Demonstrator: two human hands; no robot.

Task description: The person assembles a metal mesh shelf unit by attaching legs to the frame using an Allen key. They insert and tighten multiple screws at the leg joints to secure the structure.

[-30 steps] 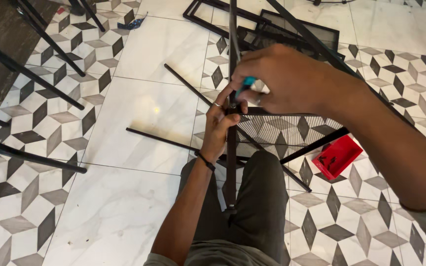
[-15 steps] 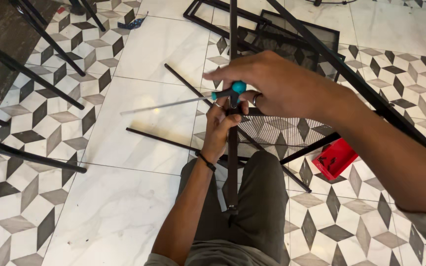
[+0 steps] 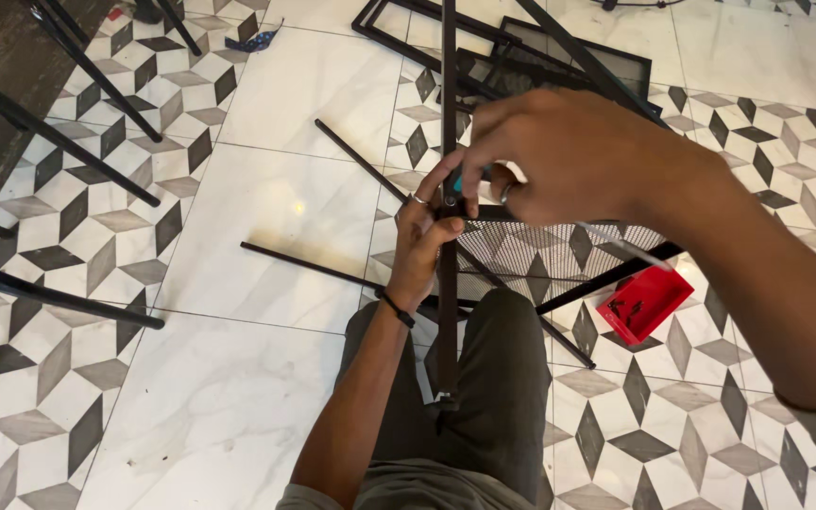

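The upright black bar (image 3: 448,283) was gripped by the left hand (image 3: 422,241) while a teal-handled tool (image 3: 455,185) was held in the right hand (image 3: 569,156) at an apparently unfinished mesh-panel (image 3: 559,250) joint.

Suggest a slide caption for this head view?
Both hands, left hand and right hand, meet on an upright black metal bar above a patterned tile floor.

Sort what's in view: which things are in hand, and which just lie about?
In hand: left hand steadies upright black metal bar; right hand holds teal-handled tool; black mesh panel.

Lying about: red plastic tray, loose black rod, black frames.
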